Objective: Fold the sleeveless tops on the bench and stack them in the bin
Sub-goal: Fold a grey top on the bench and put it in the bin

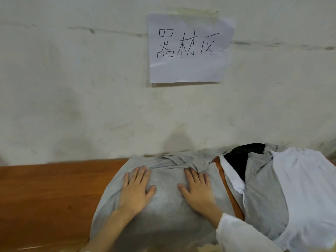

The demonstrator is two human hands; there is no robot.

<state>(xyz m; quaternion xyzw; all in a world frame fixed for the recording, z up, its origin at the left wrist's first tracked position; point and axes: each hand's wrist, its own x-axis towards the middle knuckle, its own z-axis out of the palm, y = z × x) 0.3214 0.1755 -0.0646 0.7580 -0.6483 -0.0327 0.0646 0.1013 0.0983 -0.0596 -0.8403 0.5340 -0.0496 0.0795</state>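
A grey sleeveless top (163,211) lies spread on the brown wooden bench (51,193), its straps bunched toward the wall. My left hand (136,190) lies flat on its left half with fingers straight. My right hand (196,190) presses flat on its right half, fingers spread. To the right lies a heap of other tops: a white one (305,193), another grey one (261,193) and a black one (240,160). No bin is in view.
A stained pale wall (91,106) rises directly behind the bench. A sheet of paper (187,50) with handwritten characters is taped to it. Bare bench surface stretches to the left of the grey top.
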